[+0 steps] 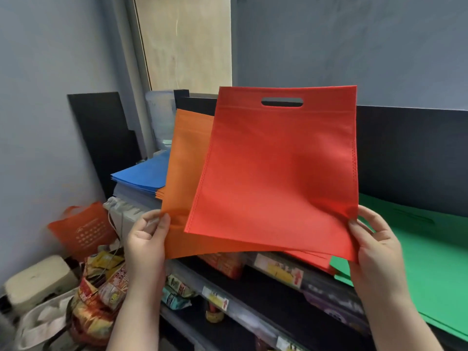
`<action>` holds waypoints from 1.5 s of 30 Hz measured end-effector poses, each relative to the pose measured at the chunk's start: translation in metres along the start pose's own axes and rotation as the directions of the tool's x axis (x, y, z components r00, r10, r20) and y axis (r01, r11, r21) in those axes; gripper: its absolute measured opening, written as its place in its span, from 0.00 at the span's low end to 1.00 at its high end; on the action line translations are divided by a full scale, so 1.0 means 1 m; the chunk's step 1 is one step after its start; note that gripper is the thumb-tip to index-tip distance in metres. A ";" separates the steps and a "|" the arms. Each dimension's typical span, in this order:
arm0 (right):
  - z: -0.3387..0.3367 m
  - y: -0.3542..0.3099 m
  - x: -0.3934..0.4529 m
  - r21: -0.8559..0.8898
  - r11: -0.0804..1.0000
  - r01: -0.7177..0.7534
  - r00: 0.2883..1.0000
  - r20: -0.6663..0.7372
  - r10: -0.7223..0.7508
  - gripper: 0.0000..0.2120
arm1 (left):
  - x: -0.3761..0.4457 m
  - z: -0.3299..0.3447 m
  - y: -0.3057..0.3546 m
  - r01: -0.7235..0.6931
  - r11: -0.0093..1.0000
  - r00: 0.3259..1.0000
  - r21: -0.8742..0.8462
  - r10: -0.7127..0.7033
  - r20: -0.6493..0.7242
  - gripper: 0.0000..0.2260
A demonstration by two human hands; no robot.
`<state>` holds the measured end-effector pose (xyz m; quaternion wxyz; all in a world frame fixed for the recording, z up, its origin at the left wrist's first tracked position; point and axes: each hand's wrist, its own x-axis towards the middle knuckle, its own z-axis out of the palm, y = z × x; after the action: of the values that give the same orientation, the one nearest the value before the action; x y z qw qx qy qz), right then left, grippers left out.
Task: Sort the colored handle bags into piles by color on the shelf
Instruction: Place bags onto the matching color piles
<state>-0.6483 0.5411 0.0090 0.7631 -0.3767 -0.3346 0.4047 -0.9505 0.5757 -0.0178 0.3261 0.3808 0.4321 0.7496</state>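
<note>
A: Above the shelf [253, 282], right in the middle of the view, a red bag [276, 168] is held up flat, its cut-out handle at the top. The right hand [374, 252] pinches its lower right corner, thumb on the front. The left hand [149, 239] pinches the lower left corner of an orange bag [187, 158] that stands just behind and to the left of the red one.

B: So both hands are occupied. How far along would you say the sorting is?

A: Partly done, I judge. A blue pile [141, 176] lies at the left end, with what looks like an orange stack's edges just beside it. A green pile [415, 252] lies at the right, and red edges peek out under the held red bag, next to the green. So four colours already have places. The two bags in hand are not yet laid down; red belongs on the red edges below, orange to the left. Whether more unsorted bags remain, I cannot tell.

B: Any writing to read?

A: Nothing legible. The price tags [286, 272] on the lower shelf edge show red arrows, but their text is blurred. An orange tote [81, 229] down at the left carries a white print that is too small to read. The snack packets [106, 282] are blurred too.
</note>
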 end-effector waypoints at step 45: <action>0.113 0.071 0.009 -0.425 0.889 0.168 0.843 -0.405 -0.353 0.10 | 0.199 0.073 -0.051 -0.073 0.990 0.577 0.118 -0.055 0.815 0.03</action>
<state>-0.7624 0.6114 0.0064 0.7839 -0.5517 -0.2582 0.1200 -0.9789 0.7883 0.0187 0.4571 0.7065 0.2829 0.4603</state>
